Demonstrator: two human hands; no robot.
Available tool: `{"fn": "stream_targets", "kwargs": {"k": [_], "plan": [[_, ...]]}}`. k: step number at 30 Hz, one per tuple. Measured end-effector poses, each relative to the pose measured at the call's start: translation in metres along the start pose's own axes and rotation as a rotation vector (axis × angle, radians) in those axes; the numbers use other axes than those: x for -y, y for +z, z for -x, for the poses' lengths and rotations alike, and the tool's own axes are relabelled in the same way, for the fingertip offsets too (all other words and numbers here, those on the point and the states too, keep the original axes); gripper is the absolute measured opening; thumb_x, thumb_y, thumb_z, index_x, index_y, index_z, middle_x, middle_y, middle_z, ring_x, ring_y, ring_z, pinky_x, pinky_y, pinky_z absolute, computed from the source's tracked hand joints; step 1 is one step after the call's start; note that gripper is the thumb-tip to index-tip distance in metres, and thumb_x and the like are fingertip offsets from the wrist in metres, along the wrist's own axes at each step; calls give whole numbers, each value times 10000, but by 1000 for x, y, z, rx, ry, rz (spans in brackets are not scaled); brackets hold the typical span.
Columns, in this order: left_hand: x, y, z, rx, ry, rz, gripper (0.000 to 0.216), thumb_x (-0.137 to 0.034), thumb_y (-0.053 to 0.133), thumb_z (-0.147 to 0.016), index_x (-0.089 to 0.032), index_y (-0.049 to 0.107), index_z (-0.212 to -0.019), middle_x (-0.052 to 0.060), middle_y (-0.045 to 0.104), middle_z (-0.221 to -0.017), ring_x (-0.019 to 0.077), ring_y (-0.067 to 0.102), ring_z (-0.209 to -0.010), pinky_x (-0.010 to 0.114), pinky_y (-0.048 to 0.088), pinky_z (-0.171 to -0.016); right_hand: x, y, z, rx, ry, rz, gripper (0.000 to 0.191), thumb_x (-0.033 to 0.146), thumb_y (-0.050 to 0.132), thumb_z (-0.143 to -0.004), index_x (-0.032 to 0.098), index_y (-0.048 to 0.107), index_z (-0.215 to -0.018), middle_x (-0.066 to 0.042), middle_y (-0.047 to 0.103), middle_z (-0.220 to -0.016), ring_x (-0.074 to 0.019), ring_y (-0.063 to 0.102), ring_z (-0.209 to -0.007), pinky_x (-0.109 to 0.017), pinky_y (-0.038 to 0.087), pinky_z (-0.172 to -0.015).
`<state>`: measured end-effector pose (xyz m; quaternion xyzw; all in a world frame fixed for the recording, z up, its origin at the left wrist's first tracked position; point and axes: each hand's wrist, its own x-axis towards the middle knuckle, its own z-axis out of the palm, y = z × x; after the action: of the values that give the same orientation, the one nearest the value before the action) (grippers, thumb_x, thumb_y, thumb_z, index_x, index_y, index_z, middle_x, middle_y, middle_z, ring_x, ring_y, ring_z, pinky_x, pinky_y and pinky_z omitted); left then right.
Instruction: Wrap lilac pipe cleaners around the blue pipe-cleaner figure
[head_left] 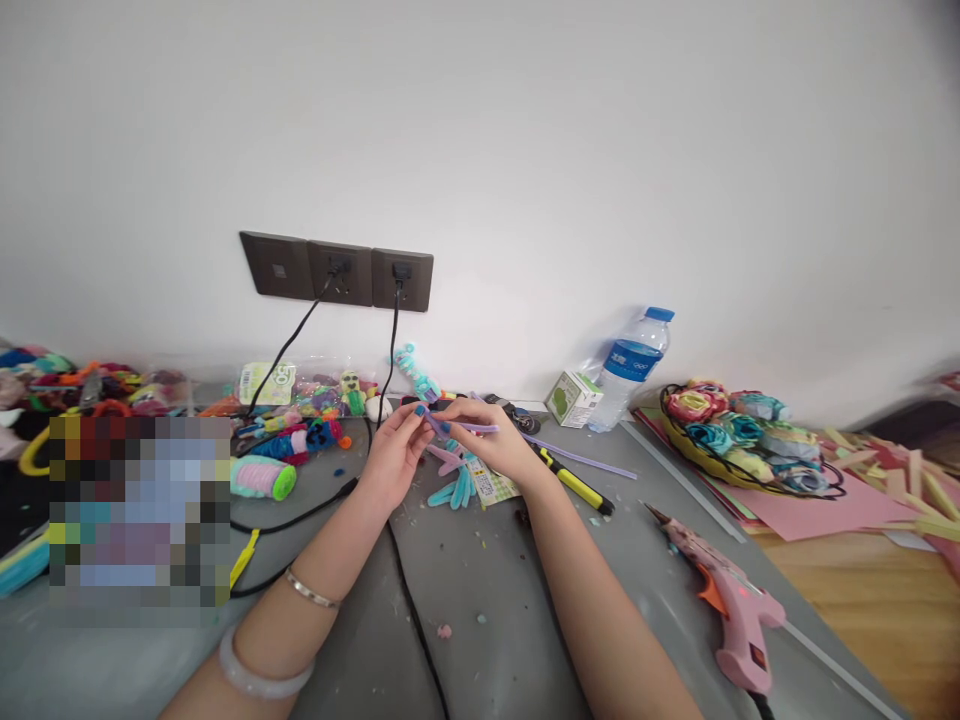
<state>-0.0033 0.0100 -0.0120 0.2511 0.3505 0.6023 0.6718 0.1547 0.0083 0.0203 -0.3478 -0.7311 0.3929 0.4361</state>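
Little here can be read. A clear water bottle by the wall wears a blue label with white characters and a small ring emblem — too small to make out. A green-and-white carton beside it carries a green mark, its print blurred. A plastic bag under the wall sockets shows a pale-green tag with large rounded figures — illegible. A printed tag lies on the tabletop, its text unreadable.

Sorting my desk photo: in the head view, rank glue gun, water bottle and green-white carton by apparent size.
1. glue gun, though nearest the camera
2. water bottle
3. carton
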Motion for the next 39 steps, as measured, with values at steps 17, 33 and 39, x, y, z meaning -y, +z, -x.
{"fn": "stream_targets", "kwargs": {"k": [17, 33, 39], "plan": [[-3, 0, 6, 156, 216, -351, 210, -311, 737, -713, -179, 679, -866, 21, 699, -780, 151, 681, -705, 277, 576, -706, -8, -11, -2, -177, 156, -76, 299, 437, 709, -765, 165, 763, -877, -68, 713, -760, -161, 598, -622, -284, 480, -570], [-3, 1, 10, 183, 402, -651, 155, -328, 696, -741, -180, 671, -780, 25, 652, -726, 162, 616, -671, 224, 464, -536, -9, -13, -4, -213, 227, -354, 352, 491, 741, -739, 150, 698, -821, -34, 698, -690, -110, 608, -602, -230, 467, -582], [-2, 6, 11, 369, -15, -356, 435, -566, 700, -730, -141, 707, -824, 75, 656, -758, 165, 601, -656, 261, 480, -551, -10, -22, 2, -43, 254, -307, 283, 422, 714, -794, 139, 706, -805, 6, 631, -643, -92, 543, -587, -228, 419, -588]]}}
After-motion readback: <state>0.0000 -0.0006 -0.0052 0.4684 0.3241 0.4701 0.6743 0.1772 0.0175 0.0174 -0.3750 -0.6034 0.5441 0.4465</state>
